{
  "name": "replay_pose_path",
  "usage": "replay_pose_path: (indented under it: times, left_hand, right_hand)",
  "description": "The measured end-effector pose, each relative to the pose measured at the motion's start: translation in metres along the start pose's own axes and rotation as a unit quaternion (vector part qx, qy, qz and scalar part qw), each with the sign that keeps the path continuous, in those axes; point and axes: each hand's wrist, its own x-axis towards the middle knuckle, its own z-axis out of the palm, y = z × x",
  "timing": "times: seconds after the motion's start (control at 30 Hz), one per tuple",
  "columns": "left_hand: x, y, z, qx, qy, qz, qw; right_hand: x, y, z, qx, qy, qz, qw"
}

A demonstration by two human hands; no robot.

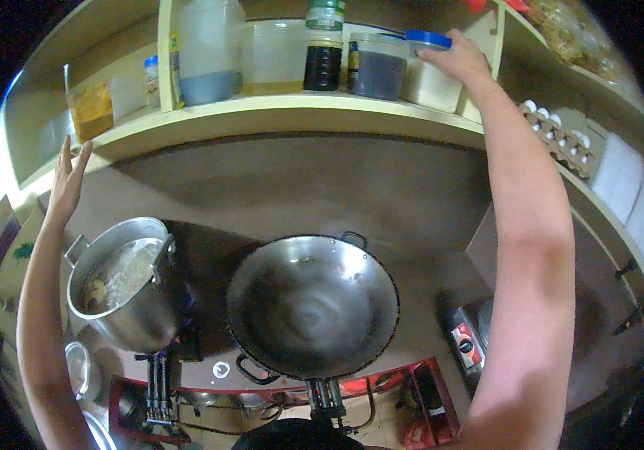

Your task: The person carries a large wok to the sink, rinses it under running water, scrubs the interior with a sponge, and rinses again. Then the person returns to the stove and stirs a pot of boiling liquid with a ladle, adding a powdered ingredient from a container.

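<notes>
My right hand point(464, 61) reaches up to the shelf and grips the blue lid point(428, 39) of a clear plastic container. White contents fill this container point(432, 81), which stands at the right end of the shelf's middle bay. On the other side, my left hand point(68, 180) is raised with its fingers apart and nothing in it. Its fingertips are just below a container of yellow-orange powder point(91, 112); whether they touch it or the shelf edge, I cannot tell. Below and between my arms sits a wide metal wok point(311, 304) with nothing visible inside.
A deep metal pot point(147, 326) of cloudy, frothy liquid stands left of the wok. The wooden shelf point(311, 102) also bears a large jug point(209, 62), a dark bottle point(323, 64) and a tub of dark contents point(379, 67). Eggs point(564, 132) sit in a carton at right.
</notes>
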Motion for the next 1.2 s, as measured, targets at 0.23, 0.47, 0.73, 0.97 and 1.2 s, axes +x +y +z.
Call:
replay_pose_path:
  times: [0.23,0.47,0.73,0.97,1.2]
  left_hand:
    - [-0.089,0.085,-0.047,-0.098,-0.016,0.097,0.990]
    - [-0.163,0.134,-0.081,-0.186,-0.042,0.227,0.955]
    - [-0.242,0.126,-0.081,-0.301,-0.053,0.237,0.922]
    - [-0.285,0.057,-0.093,-0.369,-0.074,-0.139,0.916]
    - [-0.316,0.048,-0.134,-0.439,-0.096,-0.399,0.799]
  right_hand:
    - [-0.035,-0.011,-0.016,0.093,0.130,0.043,0.986]
    - [-0.077,-0.012,-0.078,0.120,0.139,0.054,0.981]
    - [-0.177,0.008,-0.156,0.156,0.131,0.074,0.976]
    - [-0.341,0.055,-0.083,0.228,0.065,0.029,0.971]
    - [-0.499,0.114,0.055,0.249,-0.059,0.084,0.963]
